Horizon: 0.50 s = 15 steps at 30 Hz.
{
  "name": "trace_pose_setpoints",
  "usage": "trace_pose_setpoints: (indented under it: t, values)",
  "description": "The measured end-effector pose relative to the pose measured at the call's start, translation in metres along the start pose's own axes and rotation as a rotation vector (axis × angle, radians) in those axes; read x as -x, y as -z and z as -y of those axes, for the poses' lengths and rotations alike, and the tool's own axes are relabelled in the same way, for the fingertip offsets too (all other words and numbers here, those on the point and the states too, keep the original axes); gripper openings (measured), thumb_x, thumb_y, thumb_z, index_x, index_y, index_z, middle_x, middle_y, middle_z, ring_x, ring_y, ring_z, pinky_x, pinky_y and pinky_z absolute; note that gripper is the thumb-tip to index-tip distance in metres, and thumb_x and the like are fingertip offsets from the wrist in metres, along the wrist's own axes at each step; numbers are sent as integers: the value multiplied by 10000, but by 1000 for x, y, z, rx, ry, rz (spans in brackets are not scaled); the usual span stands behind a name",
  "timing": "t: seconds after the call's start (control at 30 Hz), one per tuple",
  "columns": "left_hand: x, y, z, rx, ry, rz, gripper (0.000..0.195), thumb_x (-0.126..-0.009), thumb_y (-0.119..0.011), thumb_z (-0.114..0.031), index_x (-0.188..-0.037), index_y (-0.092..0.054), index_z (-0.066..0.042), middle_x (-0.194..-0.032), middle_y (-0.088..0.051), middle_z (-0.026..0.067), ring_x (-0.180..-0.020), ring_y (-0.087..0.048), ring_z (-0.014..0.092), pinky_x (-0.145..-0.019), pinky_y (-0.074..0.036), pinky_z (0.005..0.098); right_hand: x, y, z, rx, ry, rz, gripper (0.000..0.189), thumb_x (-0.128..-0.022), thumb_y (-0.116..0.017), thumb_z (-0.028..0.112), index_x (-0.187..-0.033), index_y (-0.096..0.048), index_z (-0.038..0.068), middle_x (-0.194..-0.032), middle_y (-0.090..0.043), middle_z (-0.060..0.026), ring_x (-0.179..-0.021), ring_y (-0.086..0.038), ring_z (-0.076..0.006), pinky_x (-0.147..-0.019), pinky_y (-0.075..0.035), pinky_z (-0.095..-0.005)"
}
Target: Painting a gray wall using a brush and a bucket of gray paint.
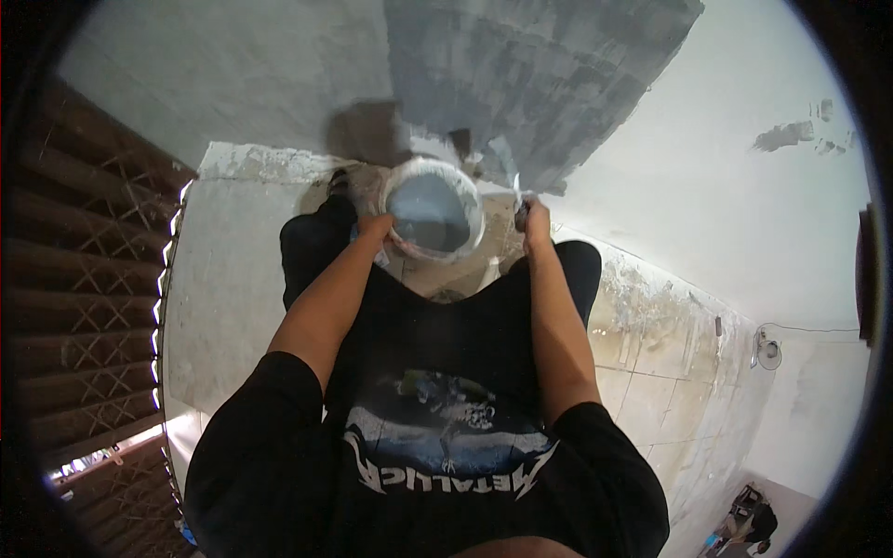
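Observation:
A round whitish bucket [481, 216] with blue-grey liquid, likely paint, stands between my knees on the floor. My left hand [377, 229] grips its left rim. In my right hand [536, 222], right of the bucket, is a dark handle of a tool [515, 187] with a pale, blurred blade or head pointing up at the wall; its exact kind I cannot tell. Straight ahead, the wall bears a dark grey coat [502, 77] with streaky edges, beside a paler grey part on the left.
A brown slatted folding gate [91, 279] runs along the left. White wall [739, 230] with grey smears rises on the right, above stained tiles [642, 404]. A fan [769, 354] is mounted farther off. Another person [759, 523] sits at the far lower right.

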<state>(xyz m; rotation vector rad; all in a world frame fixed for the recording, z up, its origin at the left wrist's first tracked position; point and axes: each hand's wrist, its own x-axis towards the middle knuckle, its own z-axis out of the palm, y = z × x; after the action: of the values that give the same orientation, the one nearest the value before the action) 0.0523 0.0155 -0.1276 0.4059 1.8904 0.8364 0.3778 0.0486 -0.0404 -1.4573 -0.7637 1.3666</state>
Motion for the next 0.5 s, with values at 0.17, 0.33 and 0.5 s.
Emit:
trace_pose_setpoints:
  t: [0.17,0.33,0.5]
  values:
    - [-12,-66,-7,-372,51,211,421,-662,-666,-16,-1020,-545,170,-905,-625,242,-717,-664,320,-555,-576,388,-34,39,-54,95,-42,-181,292,-876,-439,253,-674,-561,82,-548,-448,-16,-444,-383,-122,-438,-260,-286]
    - [-87,-71,74,-402,129,200,295,-663,-681,-7,-898,-591,146,-802,-621,209,-662,-649,309,-544,-572,388,-26,13,-41,-52,-69,-229,274,-873,-452,251,-738,-613,75,-607,-497,1,-492,-414,-111,-454,-288,-274]
    - [-66,-116,110,-429,315,335,291,-690,-679,-22,-921,-585,128,-775,-618,198,-632,-640,291,-530,-564,376,-21,68,-11,7,8,-319,240,-873,-473,230,-786,-631,71,-637,-503,15,-526,-428,-96,-477,-316,-248]
